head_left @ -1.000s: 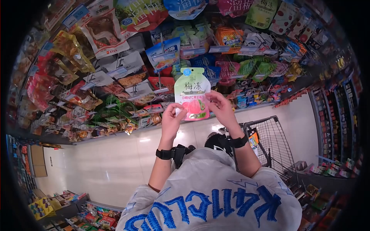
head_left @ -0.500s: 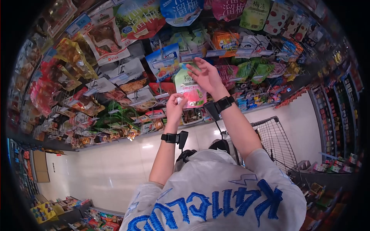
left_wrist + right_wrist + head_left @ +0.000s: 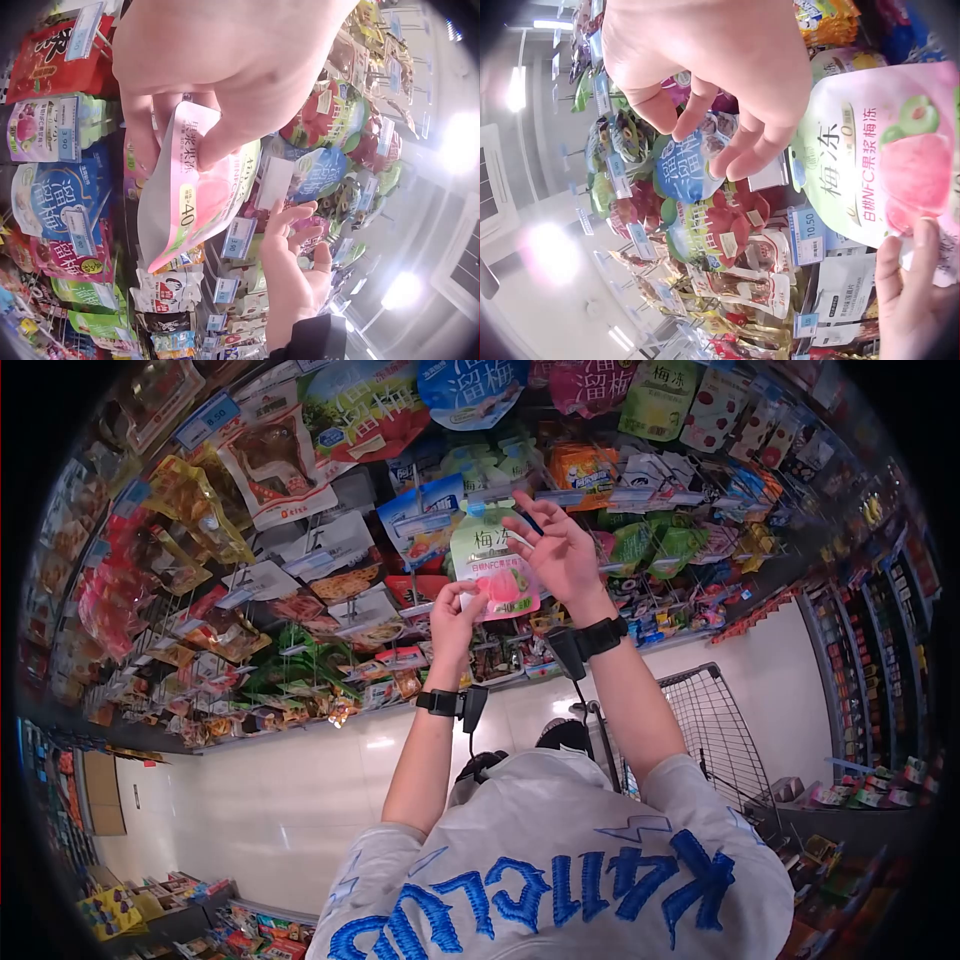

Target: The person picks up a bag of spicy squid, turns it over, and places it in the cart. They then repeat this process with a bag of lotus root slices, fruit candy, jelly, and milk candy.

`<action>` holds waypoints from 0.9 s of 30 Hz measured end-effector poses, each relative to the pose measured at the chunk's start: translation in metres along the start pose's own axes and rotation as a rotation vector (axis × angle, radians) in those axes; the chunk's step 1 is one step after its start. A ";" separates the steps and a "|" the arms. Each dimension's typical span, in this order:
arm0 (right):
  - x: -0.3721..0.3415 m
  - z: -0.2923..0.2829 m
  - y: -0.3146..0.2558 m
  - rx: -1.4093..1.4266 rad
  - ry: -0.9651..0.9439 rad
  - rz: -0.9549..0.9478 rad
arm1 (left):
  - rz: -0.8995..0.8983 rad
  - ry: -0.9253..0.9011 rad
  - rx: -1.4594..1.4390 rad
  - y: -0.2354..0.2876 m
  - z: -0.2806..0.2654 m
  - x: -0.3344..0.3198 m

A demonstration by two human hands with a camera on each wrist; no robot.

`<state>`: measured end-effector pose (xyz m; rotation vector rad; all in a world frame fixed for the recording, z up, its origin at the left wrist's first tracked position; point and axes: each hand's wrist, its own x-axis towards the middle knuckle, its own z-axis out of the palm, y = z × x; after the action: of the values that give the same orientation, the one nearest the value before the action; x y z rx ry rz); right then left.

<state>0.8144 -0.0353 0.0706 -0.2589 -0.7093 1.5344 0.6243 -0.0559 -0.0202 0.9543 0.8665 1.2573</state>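
A green-and-pink snack pouch (image 3: 490,572) with a peach picture is held up in front of the hanging display. My left hand (image 3: 456,616) pinches its lower left edge between thumb and fingers; in the left wrist view the thumb presses the pink front of the pouch (image 3: 206,202). Beside the pouch's upper right side, my right hand (image 3: 566,560) is raised with its fingers loosely spread and holds nothing. In the right wrist view, that right hand (image 3: 712,67) has bent, separated fingers, apart from the pouch (image 3: 892,150).
Rows of bagged snacks hang on hooks ahead, among them a blue bag (image 3: 473,390) and an orange bag (image 3: 583,470). Price tags (image 3: 808,234) stick out in front of them. A wire shopping cart (image 3: 715,725) stands at the right, on the pale tiled floor (image 3: 270,790).
My right hand has let go of the pouch and risen beside its top. The left hand has carried the pouch upward, closer to the hanging bags.
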 end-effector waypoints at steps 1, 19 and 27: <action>-0.001 0.000 0.000 -0.005 -0.002 -0.001 | -0.002 0.002 -0.016 0.001 0.002 0.002; 0.000 0.001 0.000 -0.040 -0.015 0.001 | -0.069 0.008 -0.019 0.005 0.015 -0.003; 0.000 0.004 -0.001 -0.061 -0.003 0.014 | -0.067 -0.008 0.019 0.003 0.011 0.003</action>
<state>0.8129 -0.0367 0.0737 -0.3077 -0.7592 1.5280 0.6338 -0.0538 -0.0136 0.9374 0.8989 1.1895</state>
